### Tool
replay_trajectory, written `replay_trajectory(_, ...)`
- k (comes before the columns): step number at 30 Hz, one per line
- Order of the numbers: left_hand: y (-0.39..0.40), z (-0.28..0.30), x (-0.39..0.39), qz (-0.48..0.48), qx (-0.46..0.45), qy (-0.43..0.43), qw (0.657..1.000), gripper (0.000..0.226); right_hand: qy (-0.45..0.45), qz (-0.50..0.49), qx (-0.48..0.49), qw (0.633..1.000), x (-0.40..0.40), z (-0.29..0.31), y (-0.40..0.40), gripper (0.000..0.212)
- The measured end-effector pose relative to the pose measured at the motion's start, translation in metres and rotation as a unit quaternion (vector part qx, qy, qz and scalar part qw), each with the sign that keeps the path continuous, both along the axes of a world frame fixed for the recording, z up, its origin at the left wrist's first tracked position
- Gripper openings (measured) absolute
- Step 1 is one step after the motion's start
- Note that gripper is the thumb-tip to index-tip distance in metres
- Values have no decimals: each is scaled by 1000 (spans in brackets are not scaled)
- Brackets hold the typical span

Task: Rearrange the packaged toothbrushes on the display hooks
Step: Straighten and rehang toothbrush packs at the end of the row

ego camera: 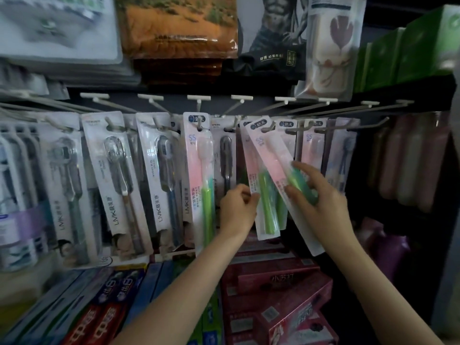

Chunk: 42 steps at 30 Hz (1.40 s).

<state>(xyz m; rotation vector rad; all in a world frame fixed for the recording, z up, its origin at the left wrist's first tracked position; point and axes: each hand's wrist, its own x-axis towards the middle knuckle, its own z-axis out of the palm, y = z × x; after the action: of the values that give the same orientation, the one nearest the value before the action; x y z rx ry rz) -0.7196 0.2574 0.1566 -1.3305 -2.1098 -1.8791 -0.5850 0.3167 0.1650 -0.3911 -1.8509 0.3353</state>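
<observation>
Packaged toothbrushes hang in a row from white display hooks (199,99). My right hand (321,202) grips a tilted pink pack with a green toothbrush (276,160), its top near a hook. My left hand (237,209) pinches the edge of a second pink and green pack (266,215) hanging just behind it. Another pink pack with a green brush (199,175) hangs straight to the left. White LMK packs (117,180) with clear and dark brushes fill the hooks further left.
Boxed toothpaste in red and blue (104,310) and red cartons (281,290) lie on the shelf below. Bagged goods (179,33) hang above the hook rail. Pale bottles (410,165) stand at the right, green boxes (408,53) above them.
</observation>
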Motion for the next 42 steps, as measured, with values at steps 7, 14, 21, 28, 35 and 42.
replay_trajectory(7, 5, 7, -15, 51, -73, 30, 996, 12, -59, -39, -61, 996, -66, 12, 6, 46)
replay_trajectory(14, -15, -9, -13, 40, -55, 78, 995, 48, -134, -77, -50, 987, -91, 19, 9, 44)
replay_trajectory(21, -21, -13, -8, 29, -11, 117, 993, 45, -16, -124, 2, 992, -54, -5, 18, 34)
replay_trajectory(28, -61, -9, 0, 121, 140, 335, 924, 28, -102, -85, -153, 979, -62, -18, 48, 65)
replay_trajectory(35, -72, -26, -21, 188, 96, 405, 890, 29, 19, -155, -70, 985, -51, -41, 18, 69)
replay_trajectory(42, -71, -44, -24, 185, -26, 510, 839, 40, 17, -178, 38, 983, -51, -56, -1, 71)
